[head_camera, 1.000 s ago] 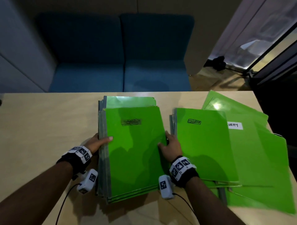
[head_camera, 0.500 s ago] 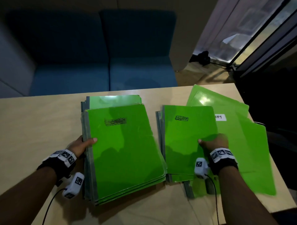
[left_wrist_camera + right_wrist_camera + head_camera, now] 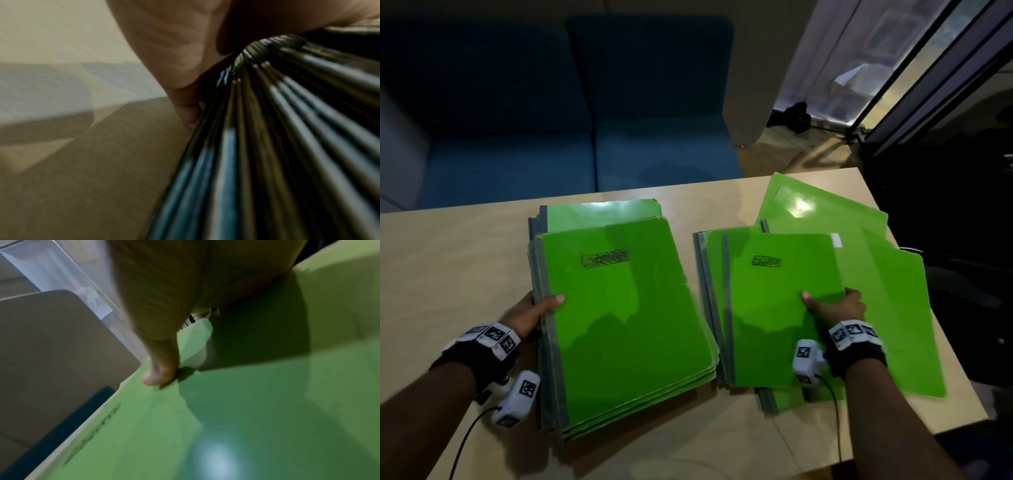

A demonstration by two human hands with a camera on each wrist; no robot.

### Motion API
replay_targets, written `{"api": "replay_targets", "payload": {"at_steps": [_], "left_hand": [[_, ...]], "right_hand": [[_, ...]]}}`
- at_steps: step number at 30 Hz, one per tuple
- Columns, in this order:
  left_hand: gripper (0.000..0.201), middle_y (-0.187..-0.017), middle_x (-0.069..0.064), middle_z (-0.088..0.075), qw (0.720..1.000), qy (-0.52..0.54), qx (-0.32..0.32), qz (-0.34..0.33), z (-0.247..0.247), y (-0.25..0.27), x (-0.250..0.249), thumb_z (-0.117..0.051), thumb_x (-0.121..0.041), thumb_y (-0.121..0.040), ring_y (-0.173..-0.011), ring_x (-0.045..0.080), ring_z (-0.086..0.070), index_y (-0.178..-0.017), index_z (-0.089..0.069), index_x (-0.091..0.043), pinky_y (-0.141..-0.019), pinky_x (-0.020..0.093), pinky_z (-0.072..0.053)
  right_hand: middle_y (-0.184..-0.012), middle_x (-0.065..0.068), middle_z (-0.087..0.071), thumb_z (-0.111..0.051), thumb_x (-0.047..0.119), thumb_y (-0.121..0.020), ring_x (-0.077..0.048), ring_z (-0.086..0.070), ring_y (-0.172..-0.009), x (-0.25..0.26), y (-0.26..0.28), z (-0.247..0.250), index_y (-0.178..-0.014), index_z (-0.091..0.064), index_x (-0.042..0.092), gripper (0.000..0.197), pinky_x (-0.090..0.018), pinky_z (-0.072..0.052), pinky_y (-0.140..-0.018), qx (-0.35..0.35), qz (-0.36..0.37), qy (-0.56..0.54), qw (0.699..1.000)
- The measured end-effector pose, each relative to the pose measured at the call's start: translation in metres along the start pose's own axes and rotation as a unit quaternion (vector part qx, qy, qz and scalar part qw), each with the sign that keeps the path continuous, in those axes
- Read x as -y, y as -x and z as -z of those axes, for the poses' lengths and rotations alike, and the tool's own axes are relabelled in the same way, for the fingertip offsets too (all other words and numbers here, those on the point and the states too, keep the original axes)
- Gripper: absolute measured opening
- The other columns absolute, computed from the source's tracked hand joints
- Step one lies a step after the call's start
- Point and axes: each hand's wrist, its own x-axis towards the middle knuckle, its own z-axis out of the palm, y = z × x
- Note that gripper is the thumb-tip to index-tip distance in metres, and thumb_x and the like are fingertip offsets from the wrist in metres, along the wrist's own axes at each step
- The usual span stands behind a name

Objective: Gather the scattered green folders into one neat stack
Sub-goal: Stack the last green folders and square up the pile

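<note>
A thick stack of green folders (image 3: 619,308) with grey spines lies at the table's middle. My left hand (image 3: 534,310) grips its left spine edge, thumb on top; the left wrist view shows the fanned spines (image 3: 277,146) against my palm. To the right lies a looser pile, its top folder (image 3: 774,301) bearing a black scribbled label. My right hand (image 3: 832,305) pinches that top folder's right edge, thumb on the cover (image 3: 158,376), fingers hidden beneath. Further green folders (image 3: 876,274) fan out underneath toward the table's right edge.
The light wooden table (image 3: 448,257) has bare surface at the left and front. A blue sofa (image 3: 585,120) stands behind the far edge. The table's right edge (image 3: 962,342) runs close to the fanned folders. Wrist cables (image 3: 465,438) trail over the near edge.
My right hand left the left stack's right edge and moved to the right pile, taking its top folder by the right edge. That folder has slid slightly right. The left hand stays put.
</note>
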Motion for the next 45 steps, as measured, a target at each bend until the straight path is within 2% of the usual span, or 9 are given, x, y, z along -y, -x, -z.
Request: {"api": "replay_targets", "payload": {"at_steps": [4,12,20,24,28,31,37,41,45], "left_hand": [[0.109,-0.128,0.016,-0.058,1.0,0.004,0.002,0.011,0.007,-0.019,0.016,-0.079,-0.064,-0.051,-0.114,0.04,-0.057,-0.141,-0.04,-0.016,-0.1,0.061,-0.042],[0.071,-0.138,0.012,-0.05,0.999,0.023,0.001,0.027,-0.004,-0.006,0.005,-0.064,-0.04,-0.085,-0.123,0.038,-0.05,-0.146,-0.034,-0.018,-0.101,0.051,-0.039],[0.068,-0.14,0.013,-0.049,1.0,0.021,-0.01,0.016,-0.015,-0.007,0.003,-0.062,-0.033,-0.088,-0.125,0.036,-0.048,-0.146,-0.034,-0.012,-0.1,0.046,-0.039],[0.081,-0.132,0.01,-0.052,1.0,0.002,-0.006,-0.007,-0.027,0.003,-0.013,-0.071,-0.044,-0.079,-0.124,0.036,-0.049,-0.144,-0.037,-0.01,-0.098,0.044,-0.039],[0.103,-0.129,0.016,-0.058,0.999,-0.022,-0.006,-0.031,-0.025,0.006,-0.014,-0.072,-0.061,-0.053,-0.115,0.036,-0.056,-0.139,-0.043,-0.011,-0.102,0.055,-0.042],[0.103,-0.125,0.017,-0.06,0.999,-0.02,-0.012,-0.034,-0.027,0.011,-0.017,-0.073,-0.061,-0.049,-0.113,0.036,-0.057,-0.135,-0.047,-0.008,-0.102,0.053,-0.043],[0.121,-0.13,0.011,-0.06,0.999,-0.003,0.005,-0.035,-0.006,-0.029,0.027,-0.079,-0.077,-0.038,-0.112,0.033,-0.06,-0.139,-0.044,-0.019,-0.099,0.054,-0.046],[0.113,-0.123,0.008,-0.061,1.0,-0.005,0.004,-0.03,-0.018,0.011,-0.007,-0.076,-0.073,-0.043,-0.109,0.033,-0.061,-0.136,-0.044,-0.018,-0.097,0.051,-0.048],[0.121,-0.128,0.011,-0.061,0.998,-0.021,0.003,-0.063,-0.017,0.014,-0.007,-0.073,-0.081,-0.04,-0.112,0.03,-0.061,-0.138,-0.045,-0.015,-0.1,0.05,-0.047]], "right_hand": [[-0.145,-0.021,-0.032,-0.083,0.054,-0.066,-0.039,-0.029,-0.136,0.019,0.012,-0.02,-0.139,-0.034,0.006,0.1,-0.054,-0.033,-0.108,-0.014,0.049,0.134,0.99],[-0.14,-0.027,-0.044,-0.088,0.031,-0.069,-0.044,-0.048,-0.124,0.023,-0.034,0.034,-0.141,-0.027,0.0,0.098,-0.049,-0.046,-0.098,-0.004,0.019,0.044,0.999],[-0.146,-0.028,-0.033,-0.084,0.058,-0.062,-0.046,-0.034,-0.134,0.003,-0.067,0.047,-0.143,-0.026,-0.002,0.116,-0.057,-0.035,-0.107,-0.056,0.006,0.113,0.992],[-0.135,-0.025,-0.046,-0.067,0.092,-0.022,-0.046,-0.049,-0.12,-0.033,-0.116,0.032,-0.135,-0.034,0.003,0.148,-0.061,-0.047,-0.093,-0.037,-0.02,0.094,0.995],[-0.131,-0.019,-0.054,-0.088,0.047,-0.061,-0.041,-0.056,-0.112,-0.006,-0.067,0.059,-0.133,-0.024,0.028,0.098,-0.056,-0.047,-0.095,-0.025,0.04,-0.055,0.997],[-0.119,-0.004,-0.065,-0.085,0.063,-0.055,-0.033,-0.064,-0.104,-0.002,-0.065,0.076,-0.13,-0.046,0.026,0.092,-0.053,-0.051,-0.087,-0.012,0.064,-0.137,0.988],[-0.106,-0.008,-0.058,-0.073,0.027,-0.086,-0.025,-0.058,-0.072,0.049,0.006,0.039,-0.121,-0.05,0.011,0.045,-0.027,-0.047,-0.051,0.111,0.1,-0.256,0.955],[-0.11,-0.014,-0.071,-0.09,0.045,-0.055,-0.029,-0.07,-0.094,0.084,0.045,-0.056,-0.121,-0.055,0.006,0.084,-0.051,-0.057,-0.084,0.191,0.146,-0.208,0.948],[-0.142,-0.016,-0.048,-0.081,0.042,-0.072,-0.036,-0.055,-0.12,0.113,0.091,-0.11,-0.142,-0.031,0.025,0.088,-0.053,-0.049,-0.098,0.213,0.163,-0.16,0.95]]}}
